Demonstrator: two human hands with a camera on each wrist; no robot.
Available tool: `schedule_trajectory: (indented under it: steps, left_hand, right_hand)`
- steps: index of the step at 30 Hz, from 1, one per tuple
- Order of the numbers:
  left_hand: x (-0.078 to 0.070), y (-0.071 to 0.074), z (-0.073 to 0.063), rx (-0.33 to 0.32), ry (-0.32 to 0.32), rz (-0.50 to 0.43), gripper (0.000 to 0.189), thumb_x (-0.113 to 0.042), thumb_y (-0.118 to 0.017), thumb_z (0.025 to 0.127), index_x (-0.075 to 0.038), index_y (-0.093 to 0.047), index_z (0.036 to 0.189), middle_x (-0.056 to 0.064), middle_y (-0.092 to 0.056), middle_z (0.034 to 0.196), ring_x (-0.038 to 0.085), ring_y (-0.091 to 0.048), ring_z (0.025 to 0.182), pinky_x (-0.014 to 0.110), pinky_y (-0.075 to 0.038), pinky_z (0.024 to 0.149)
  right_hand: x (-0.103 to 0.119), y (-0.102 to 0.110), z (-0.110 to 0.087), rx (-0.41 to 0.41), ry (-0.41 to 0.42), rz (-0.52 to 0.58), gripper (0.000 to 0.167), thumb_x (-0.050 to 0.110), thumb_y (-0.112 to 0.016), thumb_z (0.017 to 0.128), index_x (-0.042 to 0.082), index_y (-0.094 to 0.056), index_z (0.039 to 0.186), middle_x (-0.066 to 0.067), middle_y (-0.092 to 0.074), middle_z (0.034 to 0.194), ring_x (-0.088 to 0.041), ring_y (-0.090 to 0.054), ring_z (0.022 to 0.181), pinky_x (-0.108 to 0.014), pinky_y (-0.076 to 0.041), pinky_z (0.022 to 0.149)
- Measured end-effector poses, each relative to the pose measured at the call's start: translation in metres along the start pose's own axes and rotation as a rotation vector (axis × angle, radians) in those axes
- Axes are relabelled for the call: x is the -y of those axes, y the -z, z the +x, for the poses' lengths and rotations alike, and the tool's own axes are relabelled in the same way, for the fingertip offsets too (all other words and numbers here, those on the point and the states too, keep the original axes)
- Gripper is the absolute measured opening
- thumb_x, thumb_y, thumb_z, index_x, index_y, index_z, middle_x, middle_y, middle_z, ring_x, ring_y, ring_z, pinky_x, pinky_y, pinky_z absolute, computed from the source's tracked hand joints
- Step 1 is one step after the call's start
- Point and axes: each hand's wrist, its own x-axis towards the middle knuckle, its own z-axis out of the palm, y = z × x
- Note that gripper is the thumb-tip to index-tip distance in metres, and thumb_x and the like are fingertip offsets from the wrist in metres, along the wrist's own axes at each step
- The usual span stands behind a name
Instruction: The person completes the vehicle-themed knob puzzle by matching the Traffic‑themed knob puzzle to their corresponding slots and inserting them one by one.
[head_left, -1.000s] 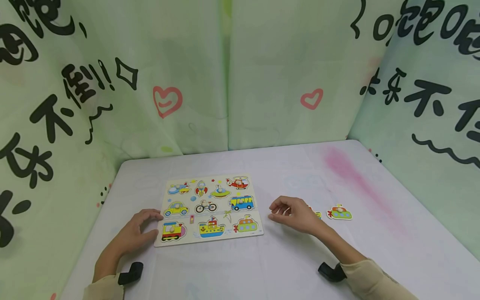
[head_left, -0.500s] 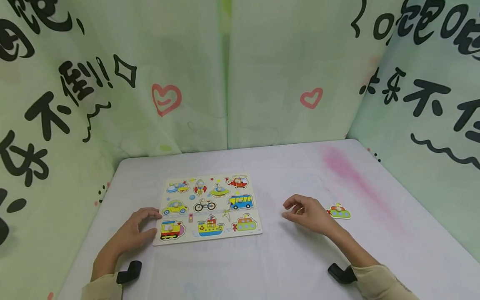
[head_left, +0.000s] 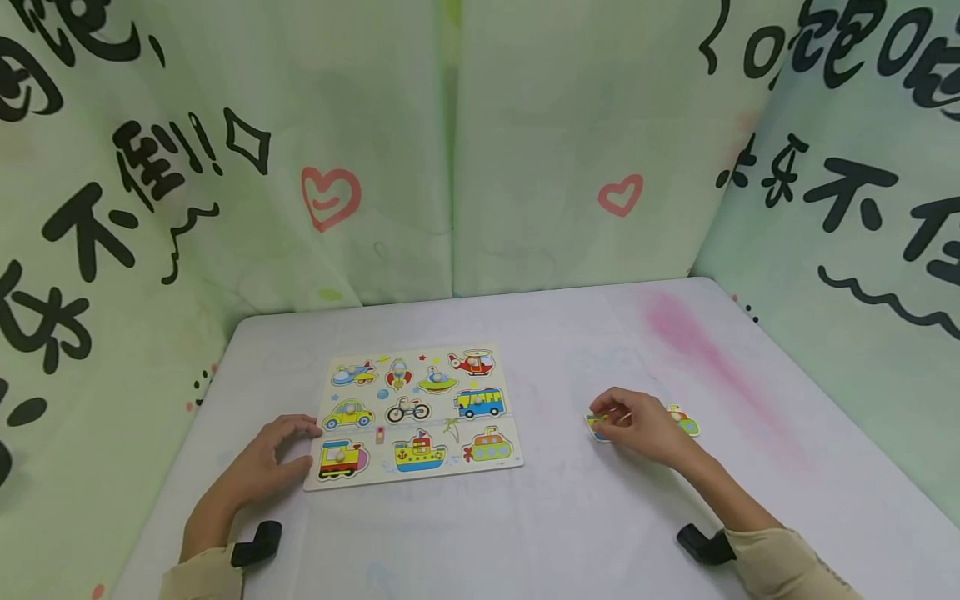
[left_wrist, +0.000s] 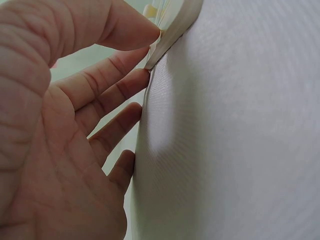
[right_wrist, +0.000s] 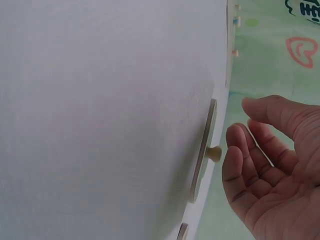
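Observation:
A white puzzle board (head_left: 381, 468) printed with colourful vehicles lies flat on the table. My left hand (head_left: 258, 471) is at its left edge; in the left wrist view the thumb and index fingertips touch the board's corner (left_wrist: 177, 30), the other fingers extended. My right hand (head_left: 637, 425) hovers over a flat puzzle piece (head_left: 595, 427) with blue and yellow on it, mostly hidden beneath the fingers. From the right wrist view, the loosely bent fingers are apart from that piece's small knob (right_wrist: 214, 153). A green submarine piece (head_left: 684, 421) lies just beyond the right hand, partly covered.
A white cloth covers the table (head_left: 450, 542), with a pink stain (head_left: 697, 350) at the right. Green curtains (head_left: 525, 125) with black writing and red hearts stand around it. Black wrist mounts (head_left: 257, 543) sit at both cuffs.
My right hand has moved right, away from the board, to above the blue and yellow piece, and now partly covers the submarine piece. The left hand stays at the board's edge.

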Motion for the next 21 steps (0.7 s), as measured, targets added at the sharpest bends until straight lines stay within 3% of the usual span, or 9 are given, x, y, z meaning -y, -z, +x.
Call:
schedule_trajectory:
  steps: [10, 21]
  left_hand:
    - [-0.001, 0.000, -0.001, -0.005, -0.011, -0.002, 0.032, -0.002, -0.072, 0.086, -0.007, -0.065, 0.117, 0.020, -0.056, 0.137, 0.046, -0.044, 0.134, 0.068, -0.032, 0.112]
    - [0.002, 0.000, 0.001, 0.001, -0.012, 0.005, 0.033, -0.002, -0.073, 0.086, -0.007, -0.065, 0.118, 0.020, -0.056, 0.138, 0.046, -0.044, 0.135, 0.068, -0.032, 0.113]
  right_hand:
    - [-0.010, 0.006, 0.003, 0.015, -0.002, -0.041, 0.018, 0.001, -0.075, 0.085, 0.001, -0.069, 0.102, -0.005, -0.071, 0.095, -0.007, -0.059, 0.080, -0.021, -0.053, 0.071]
    - [-0.019, 0.009, 0.009, 0.026, -0.038, -0.114, 0.013, 0.003, -0.074, 0.087, 0.005, -0.069, 0.099, 0.000, -0.069, 0.091, -0.011, -0.060, 0.079, -0.023, -0.052, 0.069]
